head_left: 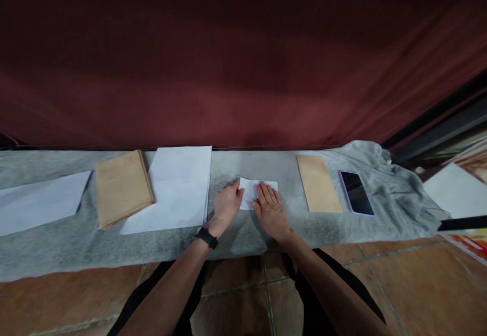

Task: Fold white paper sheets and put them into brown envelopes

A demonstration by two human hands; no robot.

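A small folded sheet of white paper (248, 194) lies on the grey cloth between my hands. My left hand (227, 203) pinches its left edge, the fingers curled and closed. Flat on its right part rests my right hand (271, 210), fingers stretched out and pressing the paper down. The palm side of both hands is hidden. Just left of my left hand is a stack of white sheets (178, 186). A single brown envelope (318, 183) lies to the right of my right hand.
A bundle of brown envelopes (122, 189) overlaps the white stack's left side. Farther left is another white sheet (41, 201). A phone (356, 193) lies near the bunched right end of the grey cloth (399, 199). A dark red curtain (243, 72) hangs behind.
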